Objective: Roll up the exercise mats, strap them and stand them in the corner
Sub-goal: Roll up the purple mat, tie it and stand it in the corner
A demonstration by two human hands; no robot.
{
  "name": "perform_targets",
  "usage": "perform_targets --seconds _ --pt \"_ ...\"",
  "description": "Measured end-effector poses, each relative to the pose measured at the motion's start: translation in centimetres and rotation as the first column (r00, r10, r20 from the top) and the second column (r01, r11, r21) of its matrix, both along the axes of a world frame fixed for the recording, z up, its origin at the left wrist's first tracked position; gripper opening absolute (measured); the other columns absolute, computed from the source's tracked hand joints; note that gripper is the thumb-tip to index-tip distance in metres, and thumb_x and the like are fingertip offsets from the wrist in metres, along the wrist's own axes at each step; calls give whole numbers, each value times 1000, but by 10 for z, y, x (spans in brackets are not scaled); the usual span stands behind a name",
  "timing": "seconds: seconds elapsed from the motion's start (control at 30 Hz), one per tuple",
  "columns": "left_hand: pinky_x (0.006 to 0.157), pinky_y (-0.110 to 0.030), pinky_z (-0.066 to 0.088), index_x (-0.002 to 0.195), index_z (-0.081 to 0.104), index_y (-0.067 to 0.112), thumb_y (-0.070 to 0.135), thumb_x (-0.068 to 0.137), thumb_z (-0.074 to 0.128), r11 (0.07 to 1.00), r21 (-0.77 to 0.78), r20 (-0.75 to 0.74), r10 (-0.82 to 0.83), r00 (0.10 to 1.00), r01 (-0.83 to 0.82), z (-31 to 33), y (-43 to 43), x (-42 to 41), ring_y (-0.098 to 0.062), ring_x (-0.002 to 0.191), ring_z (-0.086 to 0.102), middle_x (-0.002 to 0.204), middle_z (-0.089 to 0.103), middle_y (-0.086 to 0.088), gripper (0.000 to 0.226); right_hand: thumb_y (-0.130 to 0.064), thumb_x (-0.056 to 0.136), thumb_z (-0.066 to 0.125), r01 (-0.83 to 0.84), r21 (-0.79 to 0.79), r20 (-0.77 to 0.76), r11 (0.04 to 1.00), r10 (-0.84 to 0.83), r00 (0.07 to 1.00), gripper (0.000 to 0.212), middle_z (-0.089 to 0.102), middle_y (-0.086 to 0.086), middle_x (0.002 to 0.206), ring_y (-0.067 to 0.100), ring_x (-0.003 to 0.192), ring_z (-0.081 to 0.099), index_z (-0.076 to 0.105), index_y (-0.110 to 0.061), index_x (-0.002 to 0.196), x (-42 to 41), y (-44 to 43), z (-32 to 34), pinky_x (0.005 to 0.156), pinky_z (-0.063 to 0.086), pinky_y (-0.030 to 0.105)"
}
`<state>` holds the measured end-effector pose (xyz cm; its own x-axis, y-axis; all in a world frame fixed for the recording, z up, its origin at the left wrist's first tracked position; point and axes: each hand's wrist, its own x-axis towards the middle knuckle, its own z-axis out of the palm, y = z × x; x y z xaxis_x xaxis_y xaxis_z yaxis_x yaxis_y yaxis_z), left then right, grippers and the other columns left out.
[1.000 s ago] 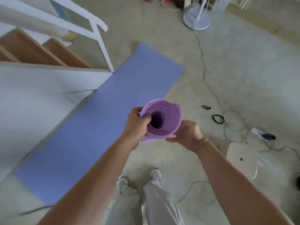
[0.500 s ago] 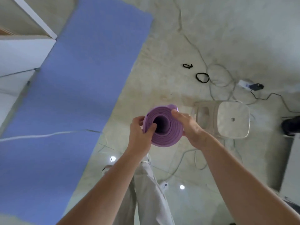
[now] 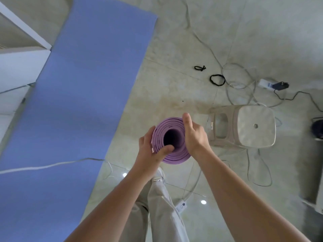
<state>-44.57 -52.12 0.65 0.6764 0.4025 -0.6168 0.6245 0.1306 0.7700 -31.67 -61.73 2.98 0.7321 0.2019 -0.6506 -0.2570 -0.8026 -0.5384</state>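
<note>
Head view: my right hand [image 3: 194, 135] is sliding up round the purple roll [image 3: 174, 155], left hand [image 3: 150, 151] thumbing its core, all fingers clasping it; I'm readying it for strapping.

I see a lilac rolled mat [image 3: 172, 155], a plain blue mat [image 3: 83, 88], black straps [image 3: 217, 80] and pale beige floor [image 3: 174, 49].

Rolled mat [image 3: 172, 151] upright between flat mat [image 3: 73, 102] and stool [image 3: 251, 126].
</note>
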Motion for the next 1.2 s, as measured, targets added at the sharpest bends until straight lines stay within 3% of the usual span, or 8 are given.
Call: perform_targets --seconds 0.13,0.33,0.53,0.73,0.83,0.97,1.07,1.2 --pt "77 -5 47 139 41 32 65 59 77 997 -79 13 23 1000 -22 3 4 14 16 105 54 132 43 9 94 -66 98 23 3 -68 57 998 1 998 61 57 1 68 22 67 52 48 -21 65 15 0 2 63 39 35" --pt "89 -42 51 121 56 16 60 93 51 989 139 -205 -19 979 49 8 19 50 -27 104 63 117 63 -8 52 -53 102 33 -155 -175 312 972 204 928 48 65 6 110 30 99 61 68 -22 114 -5 4 1 74 39 32" --pt "99 -45 49 129 52 19 82 78 39 971 113 -147 -192 970 209 8 24 51 -23 111 61 123 59 -6 81 -56 96 49 -256 -92 160 962 269 950 43 65 3 113 27 102 61 64 -24 120 15 -9 8 84 46 34" --pt "94 -31 45 118 56 25 45 103 47 978 -54 -82 -207 975 203 30 47 63 -19 117 60 120 63 2 27 -26 80 74 -281 47 78 958 277 958 56 68 0 110 22 99 64 55 -23 133 24 -2 17 81 52 29" --pt "105 -32 44 138 48 44 62 75 74 900 -276 -1 -351 936 337 40 74 59 -7 128 53 139 56 19 71 -11 78 74 -198 109 124 974 184 975 47 72 -2 103 20 96 67 66 -22 123 47 -2 20 89 54 32" --pt "117 -28 28 158 -6 36 48 52 96 599 141 -157 -772 615 788 47 112 78 -9 147 22 162 12 15 147 1 71 79 -68 387 -45 919 93 995 49 75 4 105 22 101 70 70 -18 116 82 -3 33 98 53 42" --pt "124 -33 -5 146 -36 36 58 45 94 436 305 -237 -826 511 847 55 134 107 -4 151 -10 164 -14 16 166 0 61 73 -53 532 -184 845 176 967 57 73 12 110 23 104 68 72 -16 115 100 13 45 93 55 36" --pt "121 -32 -14 153 -25 37 59 42 94 361 300 -221 -874 432 883 69 148 144 5 145 -18 165 -4 17 164 12 49 57 39 642 -265 765 174 948 66 73 19 110 24 103 68 72 -2 112 122 39 50 86 54 28"
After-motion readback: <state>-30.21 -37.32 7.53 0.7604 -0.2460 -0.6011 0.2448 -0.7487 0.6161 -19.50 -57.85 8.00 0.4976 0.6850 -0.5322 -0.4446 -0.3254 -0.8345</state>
